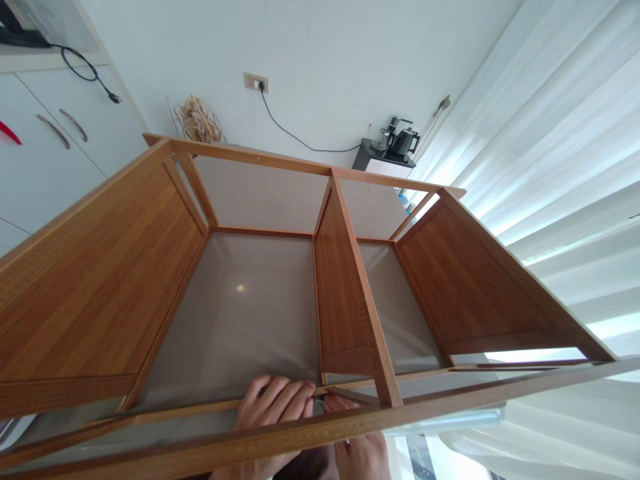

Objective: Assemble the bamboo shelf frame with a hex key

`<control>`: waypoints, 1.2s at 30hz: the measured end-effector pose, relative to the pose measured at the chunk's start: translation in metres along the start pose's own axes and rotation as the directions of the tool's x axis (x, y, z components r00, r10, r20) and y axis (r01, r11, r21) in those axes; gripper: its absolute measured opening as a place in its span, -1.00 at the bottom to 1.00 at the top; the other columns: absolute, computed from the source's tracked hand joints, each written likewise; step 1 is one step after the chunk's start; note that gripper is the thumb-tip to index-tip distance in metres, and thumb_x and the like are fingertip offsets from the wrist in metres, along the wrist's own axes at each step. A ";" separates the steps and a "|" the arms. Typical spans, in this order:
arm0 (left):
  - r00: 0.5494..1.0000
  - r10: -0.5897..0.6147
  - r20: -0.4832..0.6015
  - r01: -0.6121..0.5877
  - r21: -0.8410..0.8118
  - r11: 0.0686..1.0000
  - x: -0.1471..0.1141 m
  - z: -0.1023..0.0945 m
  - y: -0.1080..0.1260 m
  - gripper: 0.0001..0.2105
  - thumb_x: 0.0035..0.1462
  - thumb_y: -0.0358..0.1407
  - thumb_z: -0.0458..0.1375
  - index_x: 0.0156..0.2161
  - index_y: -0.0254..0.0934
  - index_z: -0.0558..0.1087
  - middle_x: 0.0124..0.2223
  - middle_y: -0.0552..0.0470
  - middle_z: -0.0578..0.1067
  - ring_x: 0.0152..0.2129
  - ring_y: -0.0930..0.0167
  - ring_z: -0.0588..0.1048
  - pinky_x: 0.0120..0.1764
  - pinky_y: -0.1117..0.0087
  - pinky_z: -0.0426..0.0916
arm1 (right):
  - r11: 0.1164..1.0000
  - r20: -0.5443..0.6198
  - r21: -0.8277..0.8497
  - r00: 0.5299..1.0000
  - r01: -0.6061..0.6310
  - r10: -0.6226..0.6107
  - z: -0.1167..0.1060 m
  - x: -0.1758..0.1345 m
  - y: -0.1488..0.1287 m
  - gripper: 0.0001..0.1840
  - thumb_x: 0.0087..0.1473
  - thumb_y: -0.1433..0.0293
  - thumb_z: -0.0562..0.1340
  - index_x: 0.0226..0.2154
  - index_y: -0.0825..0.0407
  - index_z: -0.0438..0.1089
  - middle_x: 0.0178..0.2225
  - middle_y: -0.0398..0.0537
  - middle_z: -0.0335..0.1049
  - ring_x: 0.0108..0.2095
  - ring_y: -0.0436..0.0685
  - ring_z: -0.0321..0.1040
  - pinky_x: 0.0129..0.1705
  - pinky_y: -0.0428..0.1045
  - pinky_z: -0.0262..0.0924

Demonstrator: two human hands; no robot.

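A wooden cabinet frame (350, 267) with wood side panels and a central divider panel (341, 287) fills the middle of the view. My left hand (275, 407) reaches under the near top rail (185, 455), its fingers curled over the thin lower rail (185, 411) just left of the divider. Beside it, my right hand (364, 457) also passes under the near rail. Its fingertips are bunched together by the divider's near bottom corner, close to my left fingertips. Whatever lies between those right fingertips is too small and covered to make out.
White cabinets (65, 127) stand at the left, a black cord hanging over them. Behind the frame, a dark stand (373, 157) holds an electric kettle (404, 143), with a cable running to a wall socket (255, 82). Sheer white curtains (575, 167) hang along the right.
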State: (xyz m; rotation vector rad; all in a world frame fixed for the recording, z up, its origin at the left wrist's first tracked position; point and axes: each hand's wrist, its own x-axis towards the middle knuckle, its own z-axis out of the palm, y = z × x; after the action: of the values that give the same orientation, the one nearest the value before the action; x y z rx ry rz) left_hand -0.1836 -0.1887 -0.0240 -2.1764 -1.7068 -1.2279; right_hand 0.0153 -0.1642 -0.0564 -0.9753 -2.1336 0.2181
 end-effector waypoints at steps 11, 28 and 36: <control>0.984 -0.111 0.143 0.118 -0.044 0.992 0.007 -0.006 0.002 -0.58 0.13 -0.58 0.04 0.03 -0.20 0.52 -0.28 0.07 0.62 -0.34 0.33 0.47 -0.23 0.26 0.29 | 0.995 0.062 -0.082 0.997 0.056 -0.051 -0.004 -0.004 0.009 -0.68 0.39 0.35 0.16 0.02 -0.24 0.60 -0.29 -0.10 0.67 -0.34 0.14 0.63 -0.32 -0.06 0.54; 0.958 -0.108 0.268 0.097 0.055 0.994 0.007 -0.008 -0.004 -0.83 0.30 -0.40 0.14 -0.11 -0.15 0.55 -0.28 0.02 0.59 -0.36 0.28 0.54 -0.26 0.27 0.44 | 0.960 -0.029 0.145 0.968 -0.241 0.248 -0.009 0.022 -0.026 -0.76 0.42 0.32 0.18 -0.14 -0.12 0.60 -0.23 -0.05 0.61 -0.22 0.11 0.57 -0.15 -0.03 0.51; 0.951 -0.045 0.306 0.049 -0.007 0.999 0.020 -0.009 -0.009 -0.81 0.19 -0.44 0.31 -0.11 -0.15 0.54 -0.23 0.06 0.65 -0.24 0.25 0.61 -0.16 0.24 0.47 | 0.913 -0.031 0.245 0.938 -0.328 0.345 -0.010 0.016 -0.028 -0.72 0.42 0.24 0.20 -0.18 -0.08 0.62 -0.24 -0.03 0.59 -0.24 0.10 0.54 -0.18 -0.03 0.50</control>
State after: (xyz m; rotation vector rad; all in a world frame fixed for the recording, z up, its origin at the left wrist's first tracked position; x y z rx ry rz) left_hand -0.1951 -0.1747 -0.0085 -2.4547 -1.8738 -0.9529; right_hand -0.0005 -0.1739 -0.0275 -1.1833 -1.8101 0.5839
